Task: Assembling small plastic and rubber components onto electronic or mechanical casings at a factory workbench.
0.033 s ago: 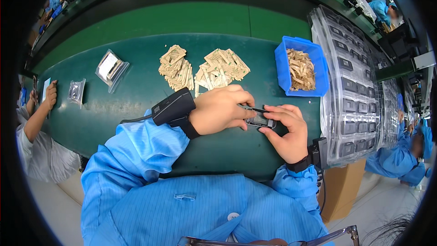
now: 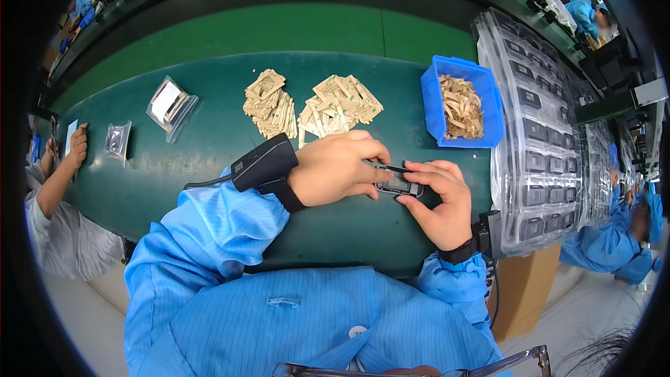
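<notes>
Right then, both hands were on the job, meeting near the front edge of the green table [image 2: 209, 160]. The left hand [image 2: 338, 167] was curled narrow over the top of a small black part [image 2: 398, 183], fingertips pinching its left end. The right hand [image 2: 440, 202] gripped the same part from its right end, thumb and forefinger closed on it. So the piece sat held between the two hands, just above the table's surface, a little right of centre along the front edge.

How far along? Judging by the layout, somewhere mid-run. The clear trays [image 2: 541, 139] stacked at the right edge showed many dark parts seated in their pockets. The blue bin [image 2: 488, 108] toward the back right was well filled with tan strips, and two loose heaps of tan pieces [image 2: 307, 108] lay near the back edge, so plenty of stock looked unused. Whether this particular piece was finished, I could not tell; the fingers hid most of it.

Room to move looked fair. Open green surface stretched to the left of the hands, with only two small clear bags [image 2: 171, 105] near the left edge. A co-worker's hand [image 2: 77, 143] rested at the far left corner, well apart. The trays crowded the right side, near the right wrist.
</notes>
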`<control>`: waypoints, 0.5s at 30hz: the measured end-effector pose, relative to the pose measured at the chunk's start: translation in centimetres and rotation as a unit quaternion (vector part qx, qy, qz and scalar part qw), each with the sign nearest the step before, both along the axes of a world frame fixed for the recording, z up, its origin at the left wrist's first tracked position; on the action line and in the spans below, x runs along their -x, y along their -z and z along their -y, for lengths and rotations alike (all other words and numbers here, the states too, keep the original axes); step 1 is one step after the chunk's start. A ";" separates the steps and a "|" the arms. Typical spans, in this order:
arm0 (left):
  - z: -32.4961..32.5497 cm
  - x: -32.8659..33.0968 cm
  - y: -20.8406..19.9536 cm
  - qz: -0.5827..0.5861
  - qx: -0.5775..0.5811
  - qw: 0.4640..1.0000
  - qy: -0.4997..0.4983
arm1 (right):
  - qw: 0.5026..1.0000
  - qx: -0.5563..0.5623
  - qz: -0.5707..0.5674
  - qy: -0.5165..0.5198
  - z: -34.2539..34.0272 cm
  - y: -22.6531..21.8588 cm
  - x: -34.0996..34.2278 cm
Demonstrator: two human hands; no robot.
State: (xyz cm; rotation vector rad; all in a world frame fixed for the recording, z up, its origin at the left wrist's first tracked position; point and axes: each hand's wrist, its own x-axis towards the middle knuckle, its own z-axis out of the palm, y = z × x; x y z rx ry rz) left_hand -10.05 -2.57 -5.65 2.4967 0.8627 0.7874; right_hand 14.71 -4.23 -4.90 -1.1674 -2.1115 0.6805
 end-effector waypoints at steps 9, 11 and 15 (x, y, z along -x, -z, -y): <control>-0.1 -0.3 -0.9 -0.022 -0.006 0.999 0.030 | 1.000 0.006 -0.008 0.005 0.2 0.2 0.0; -0.1 -0.3 -0.7 -0.026 -0.018 0.999 0.037 | 1.000 0.003 -0.016 0.011 0.4 0.0 0.5; 0.8 -1.2 -0.3 -0.015 -0.056 0.996 0.060 | 0.989 -0.010 -0.044 0.141 0.8 0.6 0.7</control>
